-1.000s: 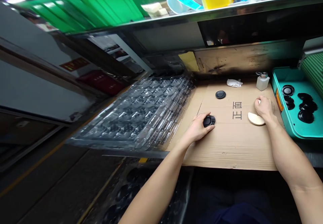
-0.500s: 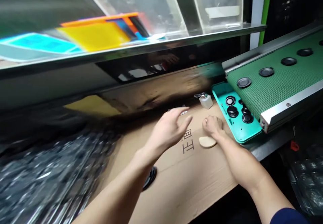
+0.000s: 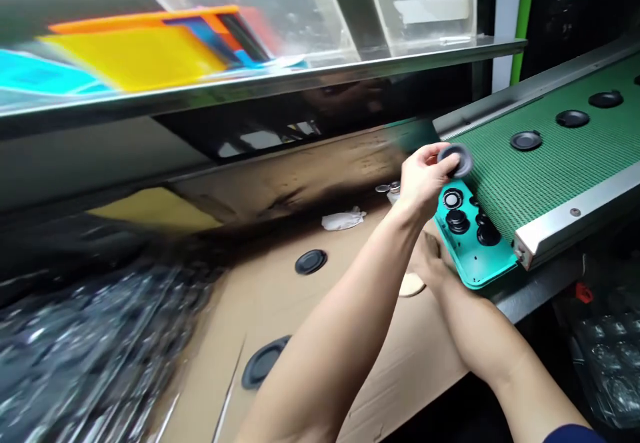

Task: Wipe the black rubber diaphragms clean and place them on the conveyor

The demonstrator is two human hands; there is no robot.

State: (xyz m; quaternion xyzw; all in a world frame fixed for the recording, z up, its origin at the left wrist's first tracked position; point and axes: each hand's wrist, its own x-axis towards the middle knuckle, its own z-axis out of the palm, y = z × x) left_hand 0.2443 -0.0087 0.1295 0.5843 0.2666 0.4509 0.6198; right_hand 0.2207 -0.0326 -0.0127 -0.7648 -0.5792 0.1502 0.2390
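Note:
My left hand pinches a round black disc-shaped part between thumb and fingers, just above the near end of the green conveyor belt. My right hand is low over the cardboard, behind my left forearm, which covers its fingers. Beside it, partly covered, lies a pale round pad. Two more black parts rest on the cardboard: one flat disc and one larger piece partly behind my left arm.
A turquoise tray with several black parts sits under the belt's end. Several black discs ride on the belt. A crumpled white cloth or tissue and a partly covered white bottle stand towards the back. Clear plastic trays are piled at left.
My left hand has moved right and up to the belt and taken hold of the nearest black disc, which lay on the belt before. My right hand has stayed near the pale pad.

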